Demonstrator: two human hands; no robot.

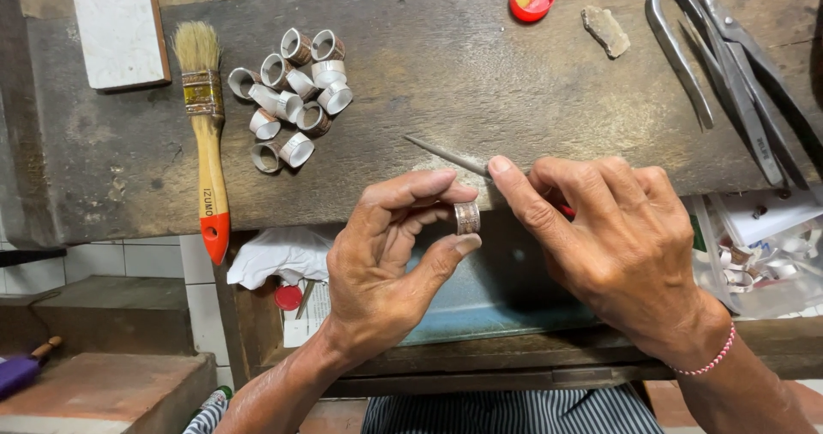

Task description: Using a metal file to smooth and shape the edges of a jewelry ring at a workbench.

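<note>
A small grey metal ring band [467, 217] is looking dull and finely grooved, and a thin grey steel needle file [446, 155] is showing matt. Pale silvery metal ring blanks [291, 99] are lying on a dark, scuffed wooden bench top [446, 65], beside a wooden-handled bristle brush [206, 134] whose handle is gleaming with varnish

Single head-worn view, looking steeply down from above onto the wooden bench [480, 82]. Faces forward across the bench, its near edge crossing mid-frame, its far part reaching the top edge. Close range: left hand [390, 258] and right hand [613, 241] just below the bench edge, filling the lower middle. No second view to share.
</note>
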